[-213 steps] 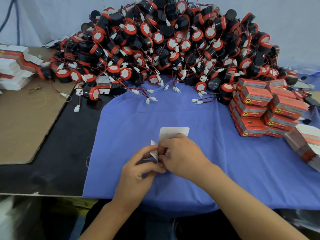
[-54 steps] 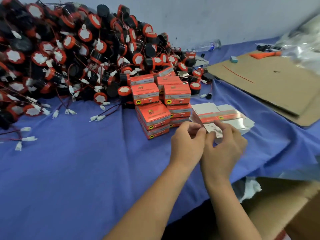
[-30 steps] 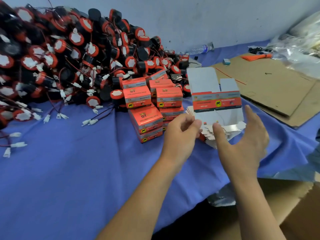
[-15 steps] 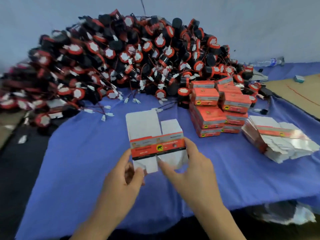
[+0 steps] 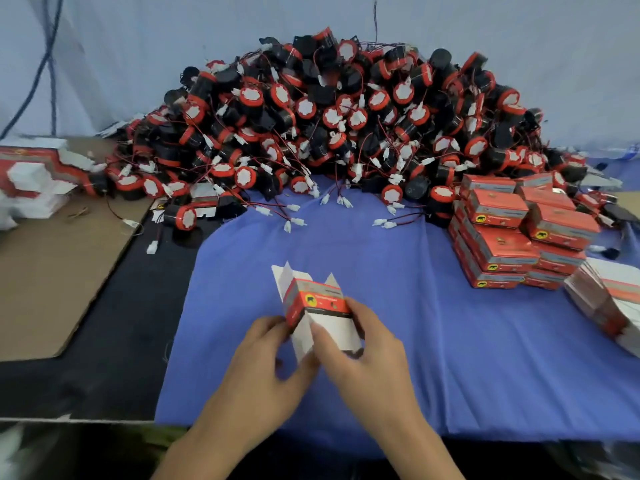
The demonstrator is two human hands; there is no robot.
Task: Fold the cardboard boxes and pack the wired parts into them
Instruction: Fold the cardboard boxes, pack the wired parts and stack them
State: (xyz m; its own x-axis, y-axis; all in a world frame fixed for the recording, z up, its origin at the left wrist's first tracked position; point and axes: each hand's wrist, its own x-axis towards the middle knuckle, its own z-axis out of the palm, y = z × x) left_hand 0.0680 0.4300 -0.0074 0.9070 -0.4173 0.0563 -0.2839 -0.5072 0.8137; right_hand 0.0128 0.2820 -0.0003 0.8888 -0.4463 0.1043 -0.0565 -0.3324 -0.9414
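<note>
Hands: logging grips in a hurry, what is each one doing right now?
Left hand: grips the half-folded box at its lower left edge.
Right hand: grips the same box from the right.

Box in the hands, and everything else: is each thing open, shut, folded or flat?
cardboard box: half folded, end flaps open
left hand: grips the box
right hand: grips the box
wired parts: loose, heaped, unpacked
red boxes: closed, stacked
flat blanks: unfolded, piled
</note>
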